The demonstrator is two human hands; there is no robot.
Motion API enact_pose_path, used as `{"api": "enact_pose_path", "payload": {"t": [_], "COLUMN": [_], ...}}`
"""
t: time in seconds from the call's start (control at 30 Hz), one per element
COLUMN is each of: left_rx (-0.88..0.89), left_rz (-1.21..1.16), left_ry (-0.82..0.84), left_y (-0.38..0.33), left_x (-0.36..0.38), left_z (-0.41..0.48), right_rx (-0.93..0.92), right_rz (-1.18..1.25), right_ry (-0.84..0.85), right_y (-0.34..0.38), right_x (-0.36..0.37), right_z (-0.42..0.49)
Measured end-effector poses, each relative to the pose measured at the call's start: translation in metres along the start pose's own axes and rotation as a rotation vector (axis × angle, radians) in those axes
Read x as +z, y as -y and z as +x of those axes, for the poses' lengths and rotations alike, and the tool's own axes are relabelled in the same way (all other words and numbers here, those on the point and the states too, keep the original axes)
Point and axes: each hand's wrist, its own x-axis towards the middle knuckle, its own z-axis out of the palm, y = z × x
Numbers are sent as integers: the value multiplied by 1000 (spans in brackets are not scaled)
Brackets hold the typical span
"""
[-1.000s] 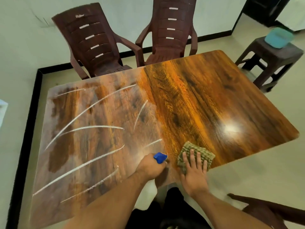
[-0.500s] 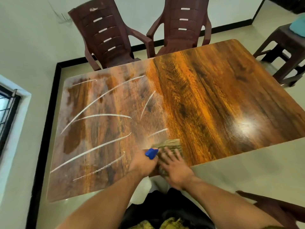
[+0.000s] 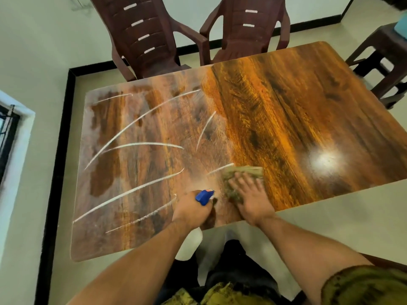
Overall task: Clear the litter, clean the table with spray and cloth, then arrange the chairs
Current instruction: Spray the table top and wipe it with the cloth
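Table (image 3: 286,111) takes up most of the view, a glossy wood-grain top whose left half is hazy with a pale film crossed by long curved white streaks (image 3: 136,190), while the right half looks clear and throws back a bright glare spot. Beyond its far edge stand two dark brown plastic chairs side by side, the left chair (image 3: 141,34) angled a little and the right chair (image 3: 248,25) squarer to the table, both close to the edge. A dark stool (image 3: 383,62) sits off the far right corner with something pale blue on top, mostly cut off by the frame. At the near edge, the right hand (image 3: 251,197) lies flat, fingers spread and released, pressing a greenish-yellow cloth (image 3: 242,172) down on the tabletop just where the hazy part meets the clear part; the cloth is blurred. Just beside it, the left hand (image 3: 191,210) is clenched around a spray bottle (image 3: 204,195), of which the blue nozzle head shows above the knuckles and a whitish body hangs below the table edge. The two hands are near each other but apart.
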Motion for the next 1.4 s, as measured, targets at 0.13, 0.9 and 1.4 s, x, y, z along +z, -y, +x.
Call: {"api": "enact_pose_path", "payload": {"t": [0.13,0.9,1.4], "left_rx": [53,-88,-173], "left_rz": [-24,-42,-151], "left_ry": [31,-22,-122], "left_y": [4,-57,-97], "left_x": [-10,-106,-141], "left_z": [8,184,287], "right_rx": [388,-317,282], "right_rz": [138,-43,29], "right_ry": [-84,92,-73], "right_y": [78,81,3], "right_x": [15,-20,-106], "right_z": [7,118,321]}}
